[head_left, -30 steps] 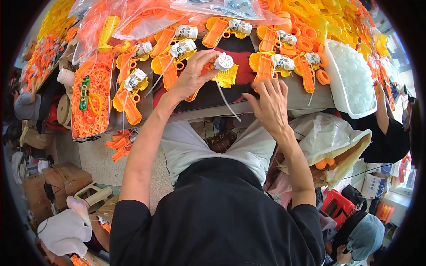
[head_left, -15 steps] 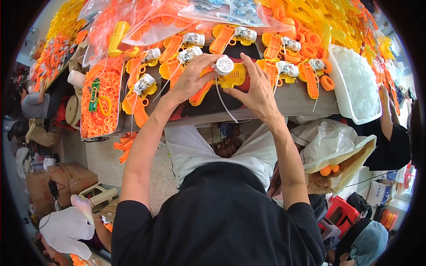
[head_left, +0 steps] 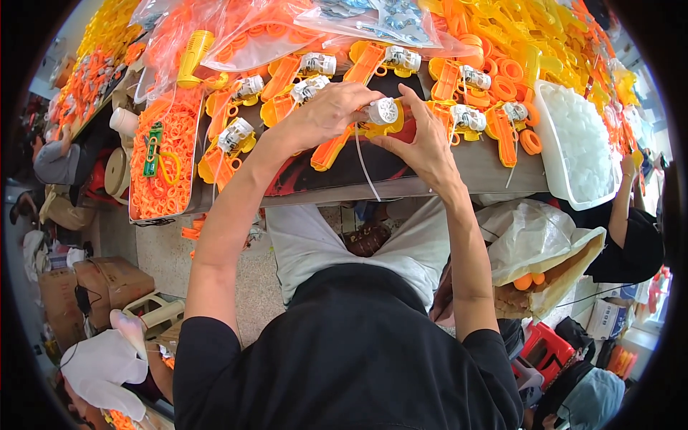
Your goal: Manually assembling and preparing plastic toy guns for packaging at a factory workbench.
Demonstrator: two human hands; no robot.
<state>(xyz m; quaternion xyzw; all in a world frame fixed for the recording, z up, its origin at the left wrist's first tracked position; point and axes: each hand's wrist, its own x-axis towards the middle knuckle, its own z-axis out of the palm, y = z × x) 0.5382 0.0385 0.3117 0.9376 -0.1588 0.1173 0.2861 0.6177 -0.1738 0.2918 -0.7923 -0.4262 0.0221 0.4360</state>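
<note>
My left hand (head_left: 326,115) pinches a white round plastic part with a patterned end face (head_left: 385,110). It holds this over an orange and yellow toy gun shell (head_left: 332,153) lying at the table's near edge. A thin white cord (head_left: 364,166) hangs down below the part. Close on the right is my right hand (head_left: 424,147), its thumb and fingers spread apart around the yellow end of the shell, with nothing gripped. Whether its fingertips touch the shell I cannot tell. Several similar toy gun shells (head_left: 507,132) with white mechanisms in them lie around both hands.
A tray of small orange parts (head_left: 161,197) stands left, with a green tool (head_left: 152,152) on top. A white bin (head_left: 566,136) of translucent pieces stands right. Bagged orange parts and yellow parts (head_left: 494,25) pile up behind. An open sack (head_left: 548,265) sits beside my right arm.
My left hand has moved right with the white part, which now covers more of the yellow end of the shell. My right hand has stayed near the same place, fingers still apart.
</note>
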